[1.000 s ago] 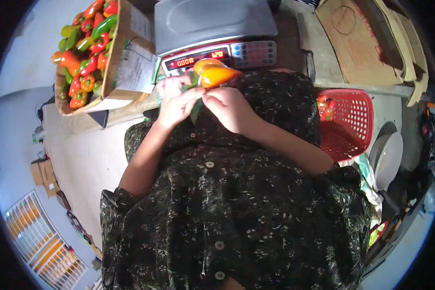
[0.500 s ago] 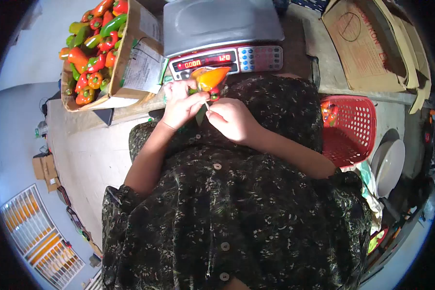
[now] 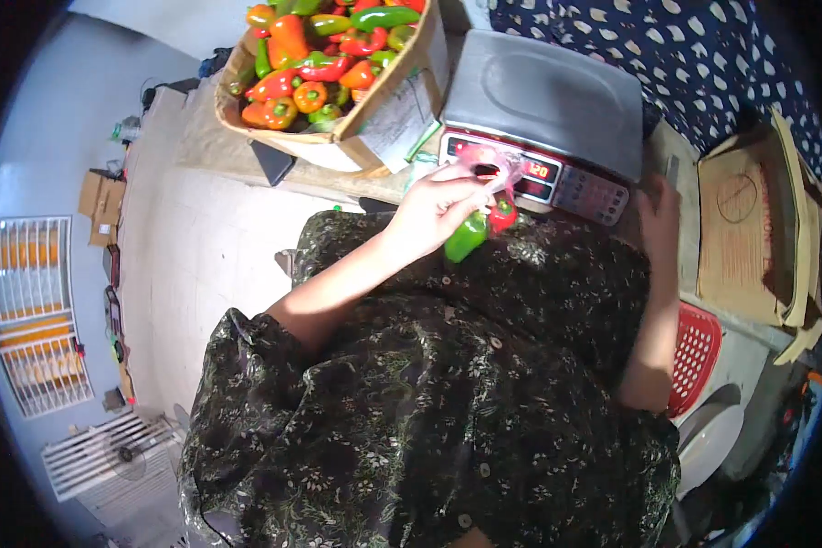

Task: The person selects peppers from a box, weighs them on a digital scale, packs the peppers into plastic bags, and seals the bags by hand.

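Note:
My left hand (image 3: 434, 208) is closed, pinching the gathered neck of a clear plastic bag (image 3: 510, 168) in front of the scale. Below the fingers hang a green pepper (image 3: 467, 237) and a red pepper (image 3: 502, 216), which seem to be inside this bag. My right hand (image 3: 659, 215) is stretched forward at the right side of the digital scale (image 3: 543, 105), fingers extended and apart. Nothing shows in its grasp, though the fingertips are dim. The scale's pan is bare, and the bag partly covers its red-lit display.
A cardboard box (image 3: 388, 123) full of red, green and orange peppers stands left of the scale. To the right are another cardboard carton (image 3: 744, 224), a red perforated basket (image 3: 696, 352) and a white bowl (image 3: 711, 447). Dark patterned cloth (image 3: 676, 46) hangs behind the scale.
My right hand has left the bag and reached forward right, beside the scale. My left hand keeps the bag. The view has swung, so box and scale appear farther right.

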Demonstrator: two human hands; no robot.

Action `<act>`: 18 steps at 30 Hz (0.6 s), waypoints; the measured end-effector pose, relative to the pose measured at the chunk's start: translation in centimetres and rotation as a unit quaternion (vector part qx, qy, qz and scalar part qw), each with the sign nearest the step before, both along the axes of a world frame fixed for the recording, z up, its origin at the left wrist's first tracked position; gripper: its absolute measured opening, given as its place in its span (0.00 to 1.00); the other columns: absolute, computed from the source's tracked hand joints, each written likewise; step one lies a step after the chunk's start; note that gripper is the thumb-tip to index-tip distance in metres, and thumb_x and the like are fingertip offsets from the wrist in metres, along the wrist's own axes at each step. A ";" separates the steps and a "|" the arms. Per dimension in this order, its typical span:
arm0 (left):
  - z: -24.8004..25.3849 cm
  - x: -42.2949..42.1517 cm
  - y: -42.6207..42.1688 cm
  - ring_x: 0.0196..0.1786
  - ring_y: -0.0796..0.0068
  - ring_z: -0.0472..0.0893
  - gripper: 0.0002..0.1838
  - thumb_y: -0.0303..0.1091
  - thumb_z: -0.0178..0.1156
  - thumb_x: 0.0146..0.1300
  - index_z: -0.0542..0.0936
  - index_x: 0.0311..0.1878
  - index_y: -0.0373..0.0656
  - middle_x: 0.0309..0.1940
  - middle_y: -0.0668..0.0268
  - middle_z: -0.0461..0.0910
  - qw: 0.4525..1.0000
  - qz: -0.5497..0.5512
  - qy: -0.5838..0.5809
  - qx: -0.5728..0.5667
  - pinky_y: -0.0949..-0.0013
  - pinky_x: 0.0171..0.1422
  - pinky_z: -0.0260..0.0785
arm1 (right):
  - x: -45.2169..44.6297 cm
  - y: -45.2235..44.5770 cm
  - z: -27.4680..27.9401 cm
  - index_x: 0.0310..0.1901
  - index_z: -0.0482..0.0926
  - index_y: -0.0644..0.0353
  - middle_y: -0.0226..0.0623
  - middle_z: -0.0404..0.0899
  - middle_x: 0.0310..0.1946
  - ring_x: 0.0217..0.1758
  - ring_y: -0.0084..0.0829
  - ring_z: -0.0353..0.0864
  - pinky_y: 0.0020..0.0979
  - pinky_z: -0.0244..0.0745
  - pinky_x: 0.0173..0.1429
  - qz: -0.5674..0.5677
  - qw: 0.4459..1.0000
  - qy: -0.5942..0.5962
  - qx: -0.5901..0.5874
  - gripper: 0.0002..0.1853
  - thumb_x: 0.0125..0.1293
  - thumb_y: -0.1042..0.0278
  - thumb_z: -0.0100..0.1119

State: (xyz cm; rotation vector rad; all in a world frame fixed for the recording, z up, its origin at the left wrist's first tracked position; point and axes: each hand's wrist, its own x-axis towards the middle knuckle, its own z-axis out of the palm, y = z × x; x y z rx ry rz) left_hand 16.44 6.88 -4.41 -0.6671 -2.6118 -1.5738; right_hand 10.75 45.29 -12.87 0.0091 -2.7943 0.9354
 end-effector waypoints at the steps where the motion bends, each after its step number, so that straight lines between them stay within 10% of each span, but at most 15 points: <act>1: 1.0 -0.1 -0.2 0.35 0.75 0.78 0.07 0.31 0.57 0.64 0.82 0.37 0.40 0.29 0.65 0.77 1.000 0.001 0.012 -0.001 0.72 0.42 0.69 | -1.4 4.0 -3.6 0.60 0.65 0.62 0.54 0.69 0.53 0.54 0.48 0.72 0.42 0.68 0.57 -0.028 0.994 -0.003 0.106 0.30 0.60 0.57 0.59; 8: 5.5 -4.2 -4.1 0.31 0.77 0.78 0.07 0.32 0.59 0.62 0.81 0.35 0.38 0.24 0.61 0.79 0.990 0.101 0.026 -0.098 0.71 0.38 0.70 | 0.7 8.0 -7.4 0.55 0.69 0.64 0.54 0.75 0.47 0.53 0.55 0.72 0.45 0.69 0.55 -0.127 0.968 -0.101 0.191 0.28 0.56 0.56 0.62; 11: 7.7 -7.4 -5.5 0.28 0.61 0.81 0.10 0.38 0.59 0.59 0.82 0.34 0.43 0.23 0.55 0.79 0.970 0.170 0.093 -0.145 0.64 0.34 0.71 | -0.3 11.4 -11.3 0.50 0.72 0.65 0.49 0.78 0.40 0.48 0.51 0.76 0.41 0.70 0.53 -0.097 0.967 -0.092 0.215 0.23 0.54 0.63 0.61; 14: 7.3 -11.0 -7.4 0.26 0.71 0.79 0.12 0.41 0.61 0.59 0.81 0.34 0.40 0.21 0.60 0.77 0.968 0.229 0.054 -0.090 0.68 0.33 0.69 | -1.4 13.4 -10.7 0.44 0.75 0.66 0.47 0.79 0.36 0.43 0.45 0.77 0.37 0.70 0.49 0.018 0.980 -0.190 0.055 0.17 0.52 0.69 0.57; 18: 5.9 -12.7 -8.4 0.28 0.66 0.80 0.13 0.44 0.61 0.57 0.81 0.32 0.43 0.22 0.60 0.78 0.945 0.231 0.136 -0.187 0.64 0.35 0.70 | -1.9 11.5 -5.0 0.46 0.77 0.64 0.41 0.79 0.40 0.42 0.35 0.78 0.32 0.71 0.45 -0.177 0.932 -0.253 -0.188 0.20 0.50 0.68 0.56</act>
